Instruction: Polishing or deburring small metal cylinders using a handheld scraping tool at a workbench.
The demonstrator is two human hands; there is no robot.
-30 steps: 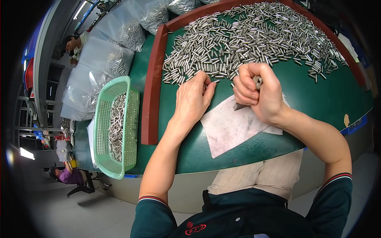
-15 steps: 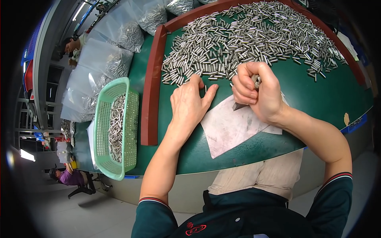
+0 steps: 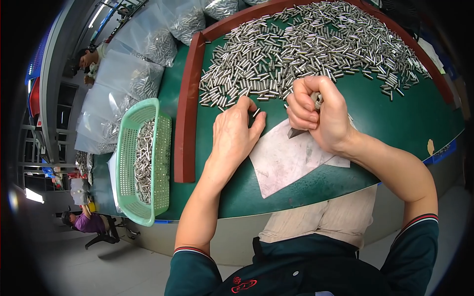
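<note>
My left hand (image 3: 233, 129) is low over the table, thumb and forefinger curled around a short shiny metal pin (image 3: 256, 113). My right hand (image 3: 318, 112) is clenched in a fist around a tool. A pale, wrapped-looking end of that tool (image 3: 317, 100) shows at the top of the fist, and a dark, flat tip (image 3: 295, 132) sticks out below; its exact kind is hidden by the fingers. Under the right fist lies a smudged whitish sheet (image 3: 281, 163). Just beyond both hands spreads a large heap of loose metal pins (image 3: 316, 44).
Dark red wooden bars (image 3: 186, 123) border the green table (image 3: 395, 123). Left of them stands a light green plastic basket (image 3: 162, 163) partly filled with pins. Several clear bags of pins (image 3: 143, 81) line the back left. Two other people are farther off at the left.
My left thumb has drawn closer to the forefinger, closing around the pin. The right fist stays nearly where it was, with the tool in it.
</note>
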